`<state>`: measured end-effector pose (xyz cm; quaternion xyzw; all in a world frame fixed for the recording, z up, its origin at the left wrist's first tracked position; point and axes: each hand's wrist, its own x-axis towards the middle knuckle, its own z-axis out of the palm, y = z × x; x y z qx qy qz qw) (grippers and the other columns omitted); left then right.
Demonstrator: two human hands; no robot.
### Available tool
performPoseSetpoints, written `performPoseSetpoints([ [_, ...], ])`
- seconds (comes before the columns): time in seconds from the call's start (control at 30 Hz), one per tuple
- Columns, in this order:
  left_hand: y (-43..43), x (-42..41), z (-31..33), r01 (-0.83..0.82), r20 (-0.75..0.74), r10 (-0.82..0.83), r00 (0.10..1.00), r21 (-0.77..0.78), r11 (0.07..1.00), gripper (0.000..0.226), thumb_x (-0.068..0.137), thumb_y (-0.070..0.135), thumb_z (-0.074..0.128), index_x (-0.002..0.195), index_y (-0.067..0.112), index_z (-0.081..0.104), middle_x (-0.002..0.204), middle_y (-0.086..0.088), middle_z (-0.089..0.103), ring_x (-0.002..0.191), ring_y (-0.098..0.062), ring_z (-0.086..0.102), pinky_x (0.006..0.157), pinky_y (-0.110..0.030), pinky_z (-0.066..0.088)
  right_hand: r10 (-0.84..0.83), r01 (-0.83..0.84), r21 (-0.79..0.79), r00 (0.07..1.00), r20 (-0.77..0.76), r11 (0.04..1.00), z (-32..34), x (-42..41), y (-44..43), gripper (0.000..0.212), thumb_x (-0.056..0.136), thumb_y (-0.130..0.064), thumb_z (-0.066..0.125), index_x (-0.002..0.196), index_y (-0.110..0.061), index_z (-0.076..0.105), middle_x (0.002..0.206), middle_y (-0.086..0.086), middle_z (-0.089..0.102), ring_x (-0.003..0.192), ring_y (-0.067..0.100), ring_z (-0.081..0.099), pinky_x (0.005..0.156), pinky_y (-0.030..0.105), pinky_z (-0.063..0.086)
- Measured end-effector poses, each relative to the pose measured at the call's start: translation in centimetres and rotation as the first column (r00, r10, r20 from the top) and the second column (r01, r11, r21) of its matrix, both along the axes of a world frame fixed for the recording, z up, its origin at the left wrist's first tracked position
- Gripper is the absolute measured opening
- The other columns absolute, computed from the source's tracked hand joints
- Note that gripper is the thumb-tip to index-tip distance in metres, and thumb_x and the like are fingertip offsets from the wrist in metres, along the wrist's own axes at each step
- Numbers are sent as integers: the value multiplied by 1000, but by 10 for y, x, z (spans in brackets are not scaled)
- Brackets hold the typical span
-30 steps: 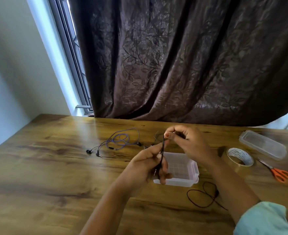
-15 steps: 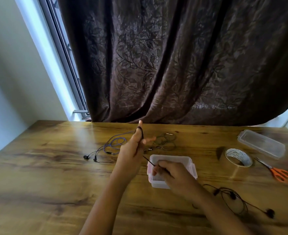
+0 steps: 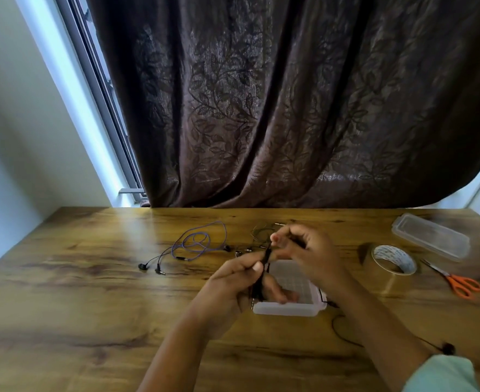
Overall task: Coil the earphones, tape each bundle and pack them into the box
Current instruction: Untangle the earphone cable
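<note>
1. The left hand (image 3: 241, 284) is gripping the black cord (image 3: 266, 257), with its fingers curling round the cord and its thumb pressing on top. The cord is standing nearly upright in the fist, and its plug (image 3: 252, 303) is poking out below.
2. The right hand (image 3: 309, 253), at 1 o'clock from the left, is pinching the cord's upper end. It is blurring, so finer finger detail cannot be told.
3. Both hands are hovering over the box (image 3: 289, 311), which is sitting open near the middle of the table (image 3: 92, 306).
4. The rest of the cord is trailing over the table at 4 o'clock from the box, with an earbud (image 3: 448, 348) lying beside the right forearm, just above the sleeve (image 3: 442, 374).
5. The purple earphones (image 3: 196, 244) are lying in loose loops at 10 o'clock from the box.
6. A darker set (image 3: 261, 232) is lying at 12 o'clock, partly hiding behind the right hand.
7. The tape (image 3: 393, 263) is sitting at 2 o'clock from the box, with the lid (image 3: 431, 236) lying beyond it and the scissors (image 3: 459, 282) lying at 3 o'clock.
8. A curtain (image 3: 289, 108) is hanging behind the table.
</note>
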<state>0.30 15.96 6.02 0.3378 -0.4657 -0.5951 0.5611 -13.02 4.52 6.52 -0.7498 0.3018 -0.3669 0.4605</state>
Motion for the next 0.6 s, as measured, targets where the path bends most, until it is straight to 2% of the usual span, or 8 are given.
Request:
performPoseSetpoints([
  [0.07, -5, -1, 0, -58, -146, 55, 988, -11, 998, 36, 89, 19, 47, 120, 13, 64, 78, -12, 71, 78, -26, 70, 92, -53, 49, 72, -70, 112, 997, -9, 991, -15, 11, 9, 20, 93, -17, 59, 77, -27, 65, 66, -16, 65, 62, -3, 61, 58, 12, 48],
  [0.13, -10, -1, 1, -171, -279, 160, 947, -15, 985, 37, 87, 21, 57, 123, 14, 62, 86, -13, 73, 81, -28, 71, 81, -43, 57, 131, -132, 147, 991, 11, 980, -32, 19, 18, 19, 92, -29, 59, 75, -26, 67, 70, -14, 65, 68, 1, 59, 65, 20, 47],
  [0.2, -14, 3, 4, -332, -322, 315, 893, 2, 943, 40, 87, 22, 53, 127, 16, 56, 92, -9, 74, 83, -25, 71, 75, -35, 58, 146, -141, 105, 988, -42, 985, -42, 19, 26, 22, 92, -40, 55, 74, -31, 66, 75, -10, 66, 72, 6, 59, 69, 22, 44],
  [0.33, -21, 16, 4, -530, -70, 525, 848, -106, 842, 40, 93, 13, 37, 127, 31, 47, 105, -2, 72, 101, -17, 67, 90, -30, 53, 204, -200, 44, 931, -303, 979, -45, 4, 32, 24, 97, -26, 51, 78, -36, 62, 87, -4, 70, 83, 11, 62, 75, 27, 47],
  [0.43, -25, 25, -6, -564, 293, 607, 739, -224, 795, 33, 97, 6, 40, 111, 30, 58, 107, 6, 71, 104, -4, 64, 95, -26, 49, 239, -270, -4, 858, -456, 963, -27, -11, 29, 21, 96, -34, 52, 77, -39, 60, 75, -14, 64, 70, 2, 57, 63, 24, 41],
  [0.5, -25, 26, -15, -479, 543, 518, 661, -226, 848, 27, 95, 5, 47, 95, 25, 65, 87, 19, 72, 91, 2, 65, 87, -31, 51, 234, -298, -53, 837, -495, 953, -7, -19, 25, 22, 94, -40, 51, 76, -35, 62, 66, -15, 59, 60, -1, 51, 57, 22, 35],
  [0.53, -25, 23, -17, -413, 611, 434, 661, -186, 891, 28, 94, 4, 48, 84, 24, 65, 82, 15, 71, 88, -2, 66, 83, -34, 52, 224, -303, -84, 838, -497, 949, 4, -23, 22, 22, 94, -42, 51, 79, -32, 65, 65, -11, 59, 57, 1, 49, 55, 25, 35],
  [0.6, -21, 10, -15, -242, 547, 222, 807, -38, 970, 22, 96, 5, 44, 88, 11, 64, 85, -4, 71, 87, -21, 68, 83, -37, 54, 222, -305, -118, 863, -454, 945, 25, -27, 14, 21, 92, -41, 55, 81, -28, 68, 67, -2, 62, 58, 13, 53, 55, 34, 39],
])
